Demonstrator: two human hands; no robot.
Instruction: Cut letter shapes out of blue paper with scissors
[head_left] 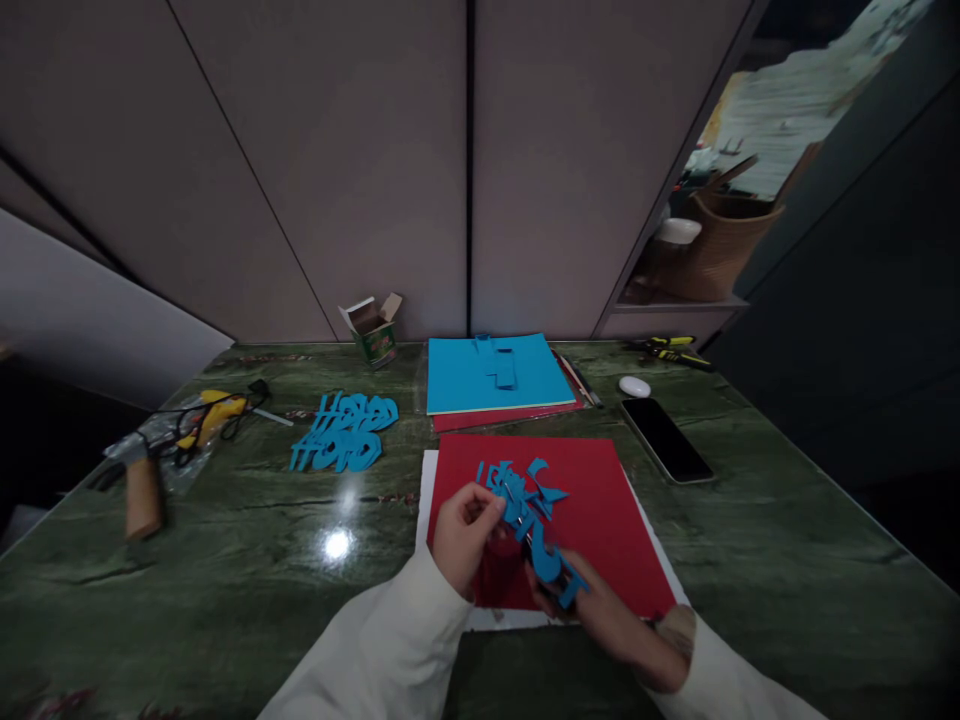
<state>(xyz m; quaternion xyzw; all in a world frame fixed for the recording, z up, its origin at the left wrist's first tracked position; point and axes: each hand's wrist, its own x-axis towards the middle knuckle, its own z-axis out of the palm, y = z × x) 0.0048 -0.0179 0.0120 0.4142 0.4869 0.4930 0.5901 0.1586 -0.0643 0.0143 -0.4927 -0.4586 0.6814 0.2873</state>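
Observation:
My left hand [463, 530] pinches a blue paper cutout [511, 497] between thumb and fingers, above a red sheet [589, 485]. My right hand [604, 612] is closed around a pair of scissors [528, 548] with dark handles, whose blades point up toward the cutout. A curled strip of the blue paper [547, 564] hangs over the scissors and hides part of them and the right fingers. Small blue scraps [551, 494] lie on the red sheet just beyond the hands. Below the red sheet, a white sheet [429, 480] shows at its edges.
Blue letter cutouts [337, 450] lie to the left. Behind are blue sheets [457, 375] and a small open box [375, 340]. A phone [667, 440], a white case [634, 386] and yellow-black pliers [675, 352] are right. A wooden handle [142, 498] and a yellow tool [214, 412] lie far left.

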